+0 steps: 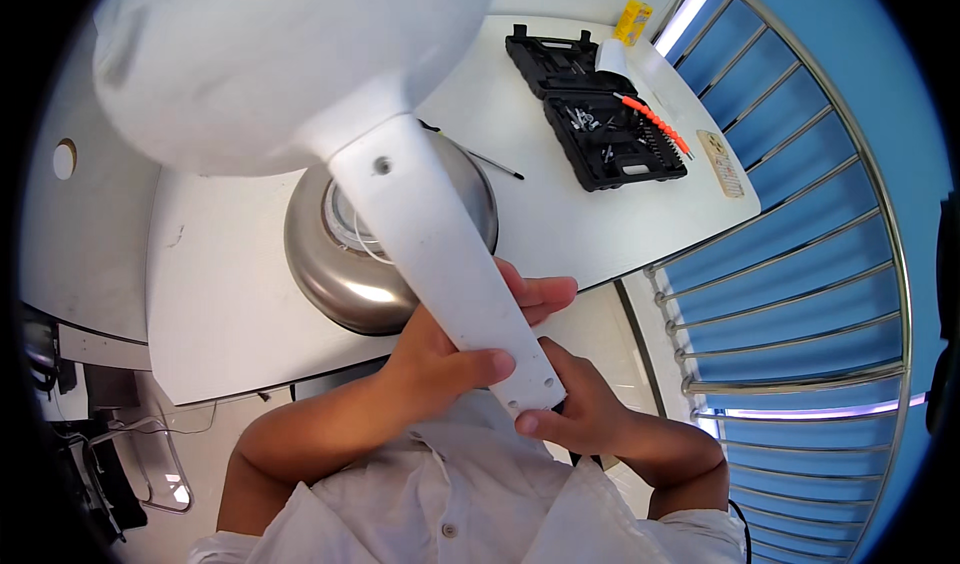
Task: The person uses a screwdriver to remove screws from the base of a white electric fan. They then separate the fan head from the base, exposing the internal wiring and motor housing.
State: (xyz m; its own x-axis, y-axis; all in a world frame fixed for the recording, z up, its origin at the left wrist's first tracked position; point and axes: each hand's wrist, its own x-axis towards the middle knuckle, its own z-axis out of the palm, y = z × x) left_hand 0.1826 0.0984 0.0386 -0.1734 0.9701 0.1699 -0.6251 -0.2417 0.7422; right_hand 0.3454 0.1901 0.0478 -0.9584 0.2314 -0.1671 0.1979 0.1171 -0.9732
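A large white rounded shell (300, 54) with a long white handle (450, 244) is tilted up in front of me. Screw holes show along the handle. My left hand (430, 364) is wrapped under the middle of the handle, its thumb on the face and its fingers reaching past the far side. At the handle's lower end, my right hand (590, 404) grips it with the thumb against the tip. Behind the handle, a steel bowl-shaped pan (350, 299) lies upside down on the table, with a round fitting and a white wire on its base, partly hidden.
The white table (220, 294) carries an open black tool case (625, 173) with bits, an orange flexible shaft (655, 119), a yellow box (632, 24) and a thin dark-tipped rod (497, 167). A metal railing (890, 224) curves along the right.
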